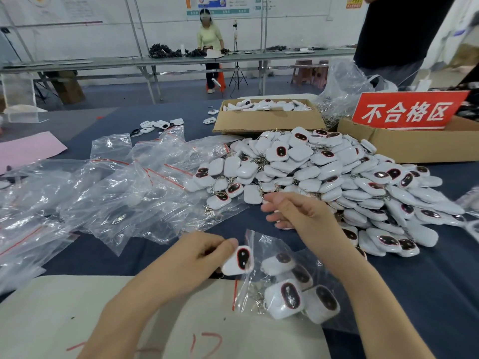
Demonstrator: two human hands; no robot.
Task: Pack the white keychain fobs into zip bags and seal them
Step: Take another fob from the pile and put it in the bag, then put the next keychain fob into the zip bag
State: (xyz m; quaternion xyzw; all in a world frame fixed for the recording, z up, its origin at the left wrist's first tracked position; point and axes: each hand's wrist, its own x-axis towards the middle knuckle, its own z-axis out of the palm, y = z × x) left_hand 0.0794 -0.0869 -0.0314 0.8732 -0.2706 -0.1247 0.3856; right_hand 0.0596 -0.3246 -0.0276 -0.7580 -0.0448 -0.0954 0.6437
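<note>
My left hand [207,251] pinches a white fob with a dark oval face [239,260] at the mouth of a clear zip bag [285,281] with a red seal strip. Several fobs lie inside that bag, which rests partly on a beige sheet. My right hand [295,212] hovers above the bag with loosely curled fingers, next to the near edge of a large pile of white fobs [337,177]. I see nothing held in the right hand.
Empty zip bags [116,185] are heaped to the left on the dark blue table. A cardboard box of fobs [267,117] stands behind the pile. Another box with a red sign [407,110] stands at the right. People stand behind.
</note>
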